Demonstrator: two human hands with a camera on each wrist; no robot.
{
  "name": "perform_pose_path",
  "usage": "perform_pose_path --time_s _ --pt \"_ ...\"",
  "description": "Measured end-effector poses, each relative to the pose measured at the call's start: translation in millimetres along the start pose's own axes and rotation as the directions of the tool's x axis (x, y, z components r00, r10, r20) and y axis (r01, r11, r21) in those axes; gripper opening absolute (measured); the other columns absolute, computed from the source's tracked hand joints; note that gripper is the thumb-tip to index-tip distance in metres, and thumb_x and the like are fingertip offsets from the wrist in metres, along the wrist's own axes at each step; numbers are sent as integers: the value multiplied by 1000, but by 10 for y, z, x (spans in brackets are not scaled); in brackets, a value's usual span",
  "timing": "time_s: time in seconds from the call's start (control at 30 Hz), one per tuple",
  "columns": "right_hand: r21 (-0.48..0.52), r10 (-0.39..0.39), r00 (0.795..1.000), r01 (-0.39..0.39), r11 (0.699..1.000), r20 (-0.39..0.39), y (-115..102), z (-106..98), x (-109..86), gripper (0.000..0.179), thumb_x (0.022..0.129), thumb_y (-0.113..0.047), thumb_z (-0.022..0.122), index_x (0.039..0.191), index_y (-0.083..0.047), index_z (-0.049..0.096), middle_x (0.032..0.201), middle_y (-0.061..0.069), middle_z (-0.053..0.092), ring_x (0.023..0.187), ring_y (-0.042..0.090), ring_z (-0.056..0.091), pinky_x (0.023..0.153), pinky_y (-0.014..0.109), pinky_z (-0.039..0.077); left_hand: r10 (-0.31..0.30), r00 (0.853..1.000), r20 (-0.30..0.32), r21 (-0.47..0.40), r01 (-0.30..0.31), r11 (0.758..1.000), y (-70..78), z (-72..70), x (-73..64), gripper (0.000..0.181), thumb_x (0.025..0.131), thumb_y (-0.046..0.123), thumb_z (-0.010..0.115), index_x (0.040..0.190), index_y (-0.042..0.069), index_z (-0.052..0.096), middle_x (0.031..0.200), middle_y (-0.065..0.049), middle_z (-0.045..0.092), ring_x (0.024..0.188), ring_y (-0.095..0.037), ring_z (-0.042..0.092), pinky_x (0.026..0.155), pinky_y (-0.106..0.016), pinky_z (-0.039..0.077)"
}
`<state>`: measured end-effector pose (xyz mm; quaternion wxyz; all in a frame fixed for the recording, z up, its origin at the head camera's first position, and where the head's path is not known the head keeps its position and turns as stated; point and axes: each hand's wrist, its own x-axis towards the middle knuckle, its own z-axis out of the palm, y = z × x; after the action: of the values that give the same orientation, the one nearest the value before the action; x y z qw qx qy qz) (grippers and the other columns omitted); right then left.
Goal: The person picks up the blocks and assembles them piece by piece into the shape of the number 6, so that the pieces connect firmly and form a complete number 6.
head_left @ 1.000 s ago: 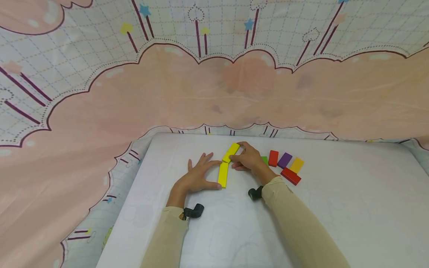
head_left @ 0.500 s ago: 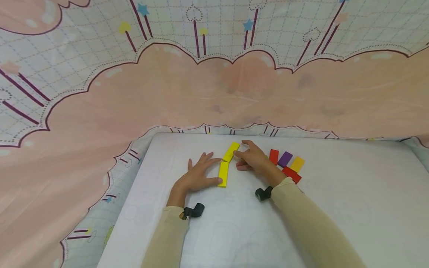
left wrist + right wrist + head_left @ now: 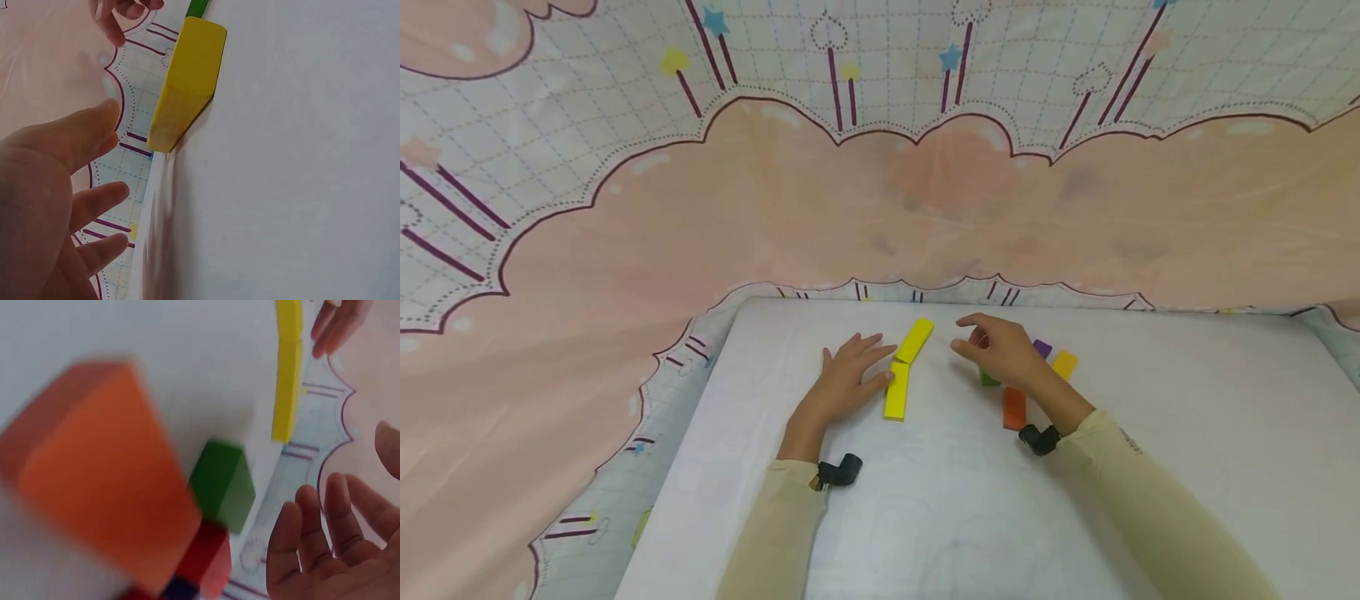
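Two yellow blocks lie end to end at a slight bend, the far yellow block (image 3: 915, 340) and the near yellow block (image 3: 896, 392). My left hand (image 3: 847, 379) hovers just left of them with fingers spread; the left wrist view shows its fingers apart from the yellow block (image 3: 190, 62). To the right, my right hand (image 3: 1000, 348) is raised with fingers loosely bent and nothing in them. Under and beside it are a green block (image 3: 988, 377) and an orange block (image 3: 1015, 408). In the right wrist view a red block (image 3: 203, 547) adjoins the green block (image 3: 215, 478).
Beyond the right hand are a purple block (image 3: 1041, 348) and an orange-yellow block (image 3: 1065, 364), partly hidden by the arm. A white tabletop (image 3: 895, 517) carries everything. Patterned cloth (image 3: 775, 217) hangs behind and at the left.
My right hand has left the far yellow block and moved right, over the coloured blocks. My left thumb has lifted from the near block's lower end and drawn up toward the fingers.
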<state>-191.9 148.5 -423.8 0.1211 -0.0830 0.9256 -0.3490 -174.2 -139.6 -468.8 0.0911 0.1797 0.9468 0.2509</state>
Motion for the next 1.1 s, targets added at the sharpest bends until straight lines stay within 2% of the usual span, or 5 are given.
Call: perform_pose_path --time_s 0.13,0.3,0.57,0.8,1.1 --pt "-98 -83 997 83 992 2 93 -93 -63 50 98 -39 68 139 -11 62 113 12 68 102 29 59 87 44 55 -9 998 55 -27 11 1000 -16 17 29 57 102 50 56 155 37 43 170 4 27 161 -29 11 120 -72 -8" --pt "-211 -182 983 184 960 27 252 -111 -102 48 93 -35 75 132 -8 67 110 14 68 98 29 60 89 47 53 -16 992 125 -64 24 998 -51 57 32 63 100 57 55 157 41 37 172 3 18 161 -25 1 118 -68 -20" --pt "-293 -155 986 169 941 69 396 -93 -107 53 89 -37 80 134 -10 68 115 14 62 107 32 53 88 47 53 3 987 158 -87 11 996 -103 76 31 67 99 60 54 159 42 31 173 3 14 161 -23 -5 118 -65 -24" --pt "-336 -107 992 123 934 66 433 -86 -113 55 86 -36 82 132 -9 69 125 17 60 113 35 52 88 50 55 15 986 165 -40 -9 999 -117 82 36 69 98 59 56 160 42 30 173 5 12 161 -22 -5 120 -65 -20" --pt "-302 -77 996 87 949 44 410 -28 -115 53 83 -35 85 127 -11 66 120 12 64 112 35 51 88 50 54 17 986 163 -13 -15 1000 -140 95 44 69 98 58 56 160 41 30 173 6 11 161 -22 -4 122 -66 -15"
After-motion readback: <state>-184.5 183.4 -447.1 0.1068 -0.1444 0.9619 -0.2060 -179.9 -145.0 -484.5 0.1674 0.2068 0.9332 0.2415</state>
